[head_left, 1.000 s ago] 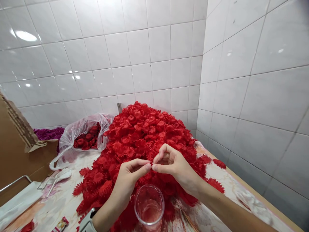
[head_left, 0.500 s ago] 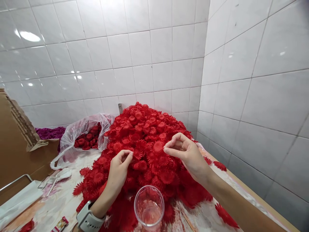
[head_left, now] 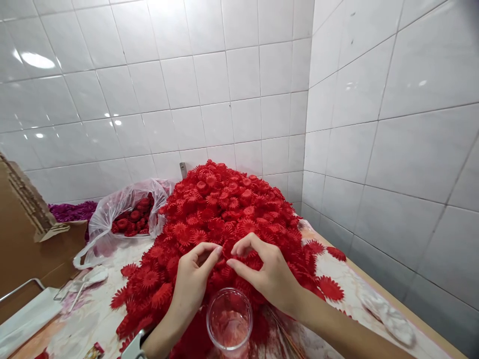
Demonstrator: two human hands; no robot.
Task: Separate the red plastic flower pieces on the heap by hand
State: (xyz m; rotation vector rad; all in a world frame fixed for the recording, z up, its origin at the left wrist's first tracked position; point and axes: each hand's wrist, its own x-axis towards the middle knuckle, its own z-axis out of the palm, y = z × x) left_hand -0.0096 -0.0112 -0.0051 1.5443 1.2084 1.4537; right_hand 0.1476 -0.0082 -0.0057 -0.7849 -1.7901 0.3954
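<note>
A large heap of red, fringed, flower-like pieces [head_left: 228,199] spreads over the table in front of me. My left hand [head_left: 192,276] is above its front part, thumb and index finger pinched together; what lies between the tips is too small to make out against the red. Facing it, my right hand [head_left: 271,274] has its thumb and fingers apart, the tips close to the left fingertips. A clear plastic cup [head_left: 210,326] stands just below both hands, with a little see-through content at the bottom.
At the left, a clear plastic bag [head_left: 103,227] holds darker red pieces, beside a cardboard box [head_left: 22,224] and purple pieces [head_left: 73,211]. Thin sticks [head_left: 286,336] lie right of the cup. A crumpled white cloth-like item [head_left: 389,319] lies near the right table edge. Tiled walls [head_left: 209,80] enclose the corner.
My right hand has moved left and down, close to my left hand. The left hand has shifted slightly right and down, still pinched. The view has turned a little to the right.
</note>
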